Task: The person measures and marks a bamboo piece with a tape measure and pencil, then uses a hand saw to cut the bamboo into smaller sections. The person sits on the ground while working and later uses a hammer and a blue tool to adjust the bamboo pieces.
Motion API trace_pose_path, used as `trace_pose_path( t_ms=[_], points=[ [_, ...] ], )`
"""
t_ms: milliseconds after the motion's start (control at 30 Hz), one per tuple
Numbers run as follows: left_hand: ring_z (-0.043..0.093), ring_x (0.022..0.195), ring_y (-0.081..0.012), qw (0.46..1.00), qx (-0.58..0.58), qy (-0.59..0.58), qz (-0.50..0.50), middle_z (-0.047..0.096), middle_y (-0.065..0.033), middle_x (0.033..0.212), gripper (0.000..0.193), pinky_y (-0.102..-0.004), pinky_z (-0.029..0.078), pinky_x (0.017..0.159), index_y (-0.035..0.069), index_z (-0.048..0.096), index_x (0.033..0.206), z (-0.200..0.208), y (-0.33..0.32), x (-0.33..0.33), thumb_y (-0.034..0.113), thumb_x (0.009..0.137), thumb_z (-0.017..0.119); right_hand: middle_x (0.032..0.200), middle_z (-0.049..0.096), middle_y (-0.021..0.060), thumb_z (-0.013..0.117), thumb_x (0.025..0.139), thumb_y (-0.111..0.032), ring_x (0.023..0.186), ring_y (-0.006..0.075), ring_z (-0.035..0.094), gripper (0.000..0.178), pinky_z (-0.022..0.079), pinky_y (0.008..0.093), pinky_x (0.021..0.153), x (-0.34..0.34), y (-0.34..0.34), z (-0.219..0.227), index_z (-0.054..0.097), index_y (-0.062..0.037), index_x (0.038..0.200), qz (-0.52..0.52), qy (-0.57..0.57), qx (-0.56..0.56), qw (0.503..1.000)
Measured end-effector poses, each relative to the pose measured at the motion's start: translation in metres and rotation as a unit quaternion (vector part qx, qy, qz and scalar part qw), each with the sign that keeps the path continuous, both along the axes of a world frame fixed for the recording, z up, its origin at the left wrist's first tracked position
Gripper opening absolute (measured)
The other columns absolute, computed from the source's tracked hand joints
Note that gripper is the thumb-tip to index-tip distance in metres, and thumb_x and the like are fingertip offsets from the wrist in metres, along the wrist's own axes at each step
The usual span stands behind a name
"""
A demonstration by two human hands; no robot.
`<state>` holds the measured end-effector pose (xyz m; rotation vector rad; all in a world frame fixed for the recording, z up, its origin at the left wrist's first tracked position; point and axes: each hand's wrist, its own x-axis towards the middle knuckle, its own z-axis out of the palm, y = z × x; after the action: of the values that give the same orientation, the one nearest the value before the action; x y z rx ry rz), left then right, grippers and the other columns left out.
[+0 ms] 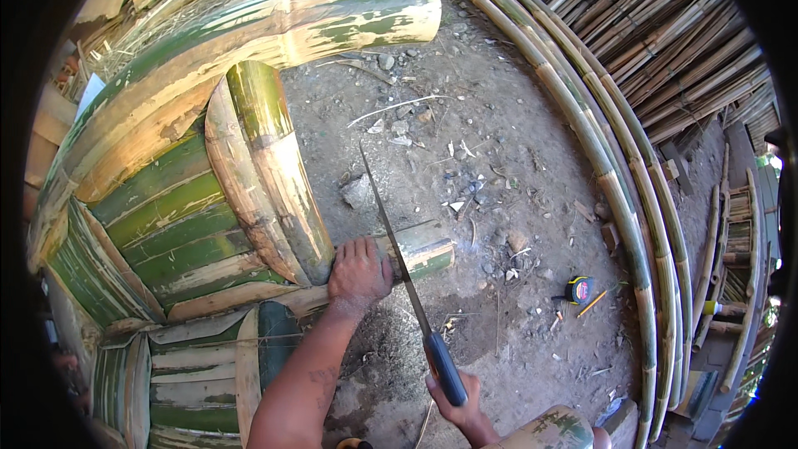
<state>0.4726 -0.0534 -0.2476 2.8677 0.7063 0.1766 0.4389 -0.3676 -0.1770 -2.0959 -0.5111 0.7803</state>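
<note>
My left hand [360,273] presses down on a bamboo pole with its fingers bent over the top. The free end of that bamboo pole [434,251] sticks out to the right, pale with green patches. A handsaw [407,283] lies across the pole just right of my left hand, its blade pointing away from me. My right hand [467,406] is closed around the saw's dark handle, below the pole. Beside my left hand is a bamboo frame with green slats [179,229], which the pole seems to join. How deep the blade sits cannot be made out.
A thick bamboo trunk [332,21] curves across the far left. Long bamboo poles [619,175] lie along the right, with bundled thin sticks [657,33] behind. A tape measure [578,289] and a pencil [592,303] lie on the dirt. A bamboo piece [553,431] is near the lower edge.
</note>
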Motion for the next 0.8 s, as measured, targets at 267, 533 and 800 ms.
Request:
trace_pose_path(
  t_ms=[267,533,800],
  points=[
    [0.058,0.102,-0.0377,1.000,0.004,0.004,0.008,0.061,-0.0241,0.106,0.047,-0.0478,0.044,0.094,-0.008,0.057,0.115,0.002,-0.003,0.001,0.032,0.090,0.055,0.055,0.055,0.0106,0.073,0.084,-0.017,0.047,0.0193,0.059,0.025,0.045,0.0346,0.048,0.029,0.056,0.021,0.057,-0.0039,0.069,-0.025,0.008,0.051,0.998],
    [0.063,0.097,-0.0401,1.000,-0.026,0.003,0.011,0.064,-0.0254,0.103,0.042,-0.0503,0.048,0.090,-0.005,0.060,0.108,0.003,0.000,0.000,0.032,0.092,0.053,0.058,0.056,0.0115,0.072,0.075,-0.009,0.050,0.0211,0.061,0.012,0.047,0.0342,0.048,0.005,-0.012,-0.014,0.065,-0.0006,0.078,-0.102,-0.184,0.232,0.950],
    [0.063,0.105,-0.0408,0.997,-0.038,0.061,0.020,0.065,-0.0257,0.111,0.043,-0.0498,0.049,0.093,-0.004,0.061,0.113,0.009,-0.001,0.001,0.035,0.097,0.049,0.096,0.063,0.0160,0.068,0.083,-0.025,0.084,0.0299,0.066,0.031,0.055,0.0433,0.072,0.073,-0.097,-0.056,0.060,-0.0048,0.105,-0.035,-0.382,-0.181,0.905]
  ],
)
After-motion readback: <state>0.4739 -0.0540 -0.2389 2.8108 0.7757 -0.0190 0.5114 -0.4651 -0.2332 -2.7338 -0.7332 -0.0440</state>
